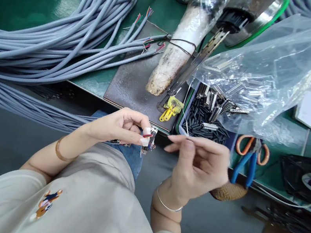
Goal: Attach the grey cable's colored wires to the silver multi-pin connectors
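Observation:
My left hand is closed around a small metal multi-pin connector, with white tape on its fingertips. Short coloured wire ends show at the connector's side, just off the table's front edge. A thin silvery wire, which looks like solder wire, is pinched between the thumb and finger of my right hand. From there it runs upward past the bin's left edge. Above both hands, a soldering iron slants down toward a yellow plastic piece on a dark plate.
Bundled grey cables cover the left side, some with stripped ends on the plate. A wrapped white stick lies beside the iron. Right of it are a bin of black sleeves and connectors, a plastic bag, pliers and a black fan.

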Demonstrator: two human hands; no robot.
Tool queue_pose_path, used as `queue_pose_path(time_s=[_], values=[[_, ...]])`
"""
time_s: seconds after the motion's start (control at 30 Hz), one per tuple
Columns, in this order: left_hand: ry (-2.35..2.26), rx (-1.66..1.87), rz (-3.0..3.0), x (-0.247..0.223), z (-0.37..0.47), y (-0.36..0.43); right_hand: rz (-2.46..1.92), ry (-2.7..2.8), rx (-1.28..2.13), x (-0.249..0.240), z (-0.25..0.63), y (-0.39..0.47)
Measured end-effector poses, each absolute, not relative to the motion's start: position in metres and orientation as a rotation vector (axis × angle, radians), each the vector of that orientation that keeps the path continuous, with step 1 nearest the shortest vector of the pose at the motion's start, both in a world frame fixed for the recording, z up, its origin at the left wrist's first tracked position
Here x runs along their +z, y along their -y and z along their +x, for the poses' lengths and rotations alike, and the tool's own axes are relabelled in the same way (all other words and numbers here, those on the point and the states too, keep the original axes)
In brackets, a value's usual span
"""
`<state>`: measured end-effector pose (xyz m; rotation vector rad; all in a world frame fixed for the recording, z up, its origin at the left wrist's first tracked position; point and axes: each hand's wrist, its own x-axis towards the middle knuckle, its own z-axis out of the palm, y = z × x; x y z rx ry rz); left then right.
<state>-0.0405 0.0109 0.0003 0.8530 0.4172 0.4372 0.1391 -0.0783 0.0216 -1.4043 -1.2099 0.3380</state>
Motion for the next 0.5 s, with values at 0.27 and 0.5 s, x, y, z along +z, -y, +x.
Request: queue_pose_path(time_s=[0.27,0.5], values=[[-0.401,0.323,0.905,0.0019,-0.0409,-0.0092,-1.348,1.456,0.848,0.0297,0.1448,0.0754],[-0.498,0.484,0.821,0.0029,-0.0378,-0.0088,-1.271,1.367,0.817,0.0265,0.1487,0.0764]])
